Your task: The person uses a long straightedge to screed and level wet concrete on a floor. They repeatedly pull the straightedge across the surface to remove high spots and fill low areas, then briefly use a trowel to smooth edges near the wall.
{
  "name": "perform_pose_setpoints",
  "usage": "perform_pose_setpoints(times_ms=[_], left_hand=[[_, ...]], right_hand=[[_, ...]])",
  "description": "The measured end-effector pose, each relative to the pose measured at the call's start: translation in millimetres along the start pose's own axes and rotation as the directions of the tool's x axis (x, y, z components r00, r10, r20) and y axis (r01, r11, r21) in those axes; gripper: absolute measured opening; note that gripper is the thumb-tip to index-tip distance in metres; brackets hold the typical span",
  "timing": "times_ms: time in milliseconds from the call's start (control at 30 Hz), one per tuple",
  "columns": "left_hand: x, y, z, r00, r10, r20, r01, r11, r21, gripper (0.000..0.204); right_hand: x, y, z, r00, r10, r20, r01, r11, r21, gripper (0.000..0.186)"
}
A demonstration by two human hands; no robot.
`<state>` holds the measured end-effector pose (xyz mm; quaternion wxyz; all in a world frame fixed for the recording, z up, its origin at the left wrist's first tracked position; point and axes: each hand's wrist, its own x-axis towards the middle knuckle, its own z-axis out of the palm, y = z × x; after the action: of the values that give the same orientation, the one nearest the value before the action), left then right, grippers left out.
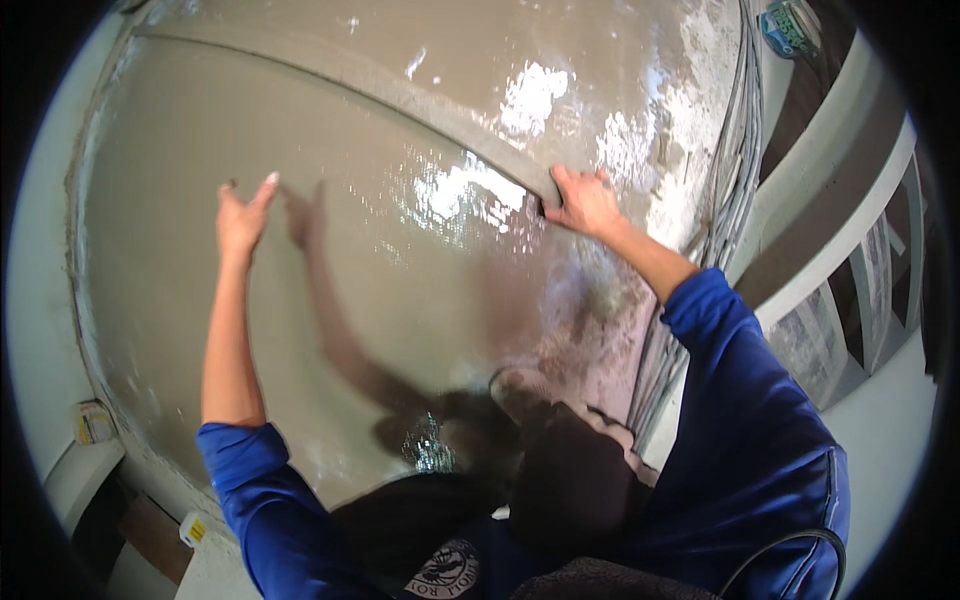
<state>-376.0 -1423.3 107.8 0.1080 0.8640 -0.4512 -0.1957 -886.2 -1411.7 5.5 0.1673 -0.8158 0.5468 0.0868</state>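
- Wet, glossy grey-brown surface [150, 250] is spread across most of the frame, patched with white glare at upper centre and centre right.
- Long flat strip [500, 154], of much the same colour, is laid slantwise over it from the upper left to just right of centre, a dark line drawn along its lower edge.
- Strip's near end is gripped at centre right by the right hand [588, 205], thumb and fingers pinched about it.
- Left hand [243, 215] is held at centre left, thumb and forefinger spread, nothing seen between them, well apart from the strip; its shadow is thrown just to its right.
- Blue sleeves [700, 310] are worn pushed up on both arms.
- Lettering is carried around a white round emblem [445, 568] on dark cloth at the bottom edge, partly cut off.
- Yellow labels are borne by a container [95, 422] and a white bottle [192, 529] at lower left; their print is too small to be read.
- Grey lines [738, 150] are bundled along the right side, beside pale curved panels [820, 210].
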Motion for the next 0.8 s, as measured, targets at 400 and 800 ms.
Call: perform_pose_setpoints(times_ms=[400, 800], left_hand=[[-45, -118, -80, 0.997, -0.058, -0.044, 0.057, 0.998, -0.020, 0.094], [-70, 56, 27, 0.957, 0.219, 0.188, -0.109, 0.876, -0.470, 0.091]], right_hand=[[-7, -40, -54, 0.966, 0.204, 0.159, -0.185, 0.975, -0.125, 0.074], [-86, -28, -131, 0.939, 0.162, 0.302, -0.095, 0.970, -0.225, 0.094]])
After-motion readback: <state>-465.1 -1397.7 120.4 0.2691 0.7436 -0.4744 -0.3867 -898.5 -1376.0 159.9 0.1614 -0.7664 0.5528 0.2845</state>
